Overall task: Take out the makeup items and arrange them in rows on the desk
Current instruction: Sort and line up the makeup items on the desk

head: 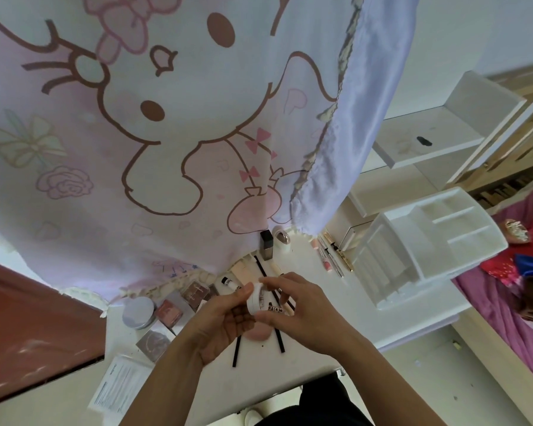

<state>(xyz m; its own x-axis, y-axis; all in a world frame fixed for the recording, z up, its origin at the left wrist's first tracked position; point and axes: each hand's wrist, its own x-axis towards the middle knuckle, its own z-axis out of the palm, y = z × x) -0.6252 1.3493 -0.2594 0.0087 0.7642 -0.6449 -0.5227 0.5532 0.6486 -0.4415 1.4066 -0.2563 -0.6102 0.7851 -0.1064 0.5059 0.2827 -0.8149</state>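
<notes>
1. Both hands meet above the white surface [259, 376], holding a small round white jar [255, 298] between them.
2. The left hand [225, 318] cradles the jar from below with curled fingers. The right hand [302, 305] pinches its rim and underside.
3. Two thin black sticks [237, 352] lie on the surface beneath the hands.
4. To the left sit a silvery round tin [137, 312] and brownish square compacts [170, 312].
5. To the right stands a white plastic compartment organiser [428, 241], with slim pens [333, 256] in a row beside it.
</notes>
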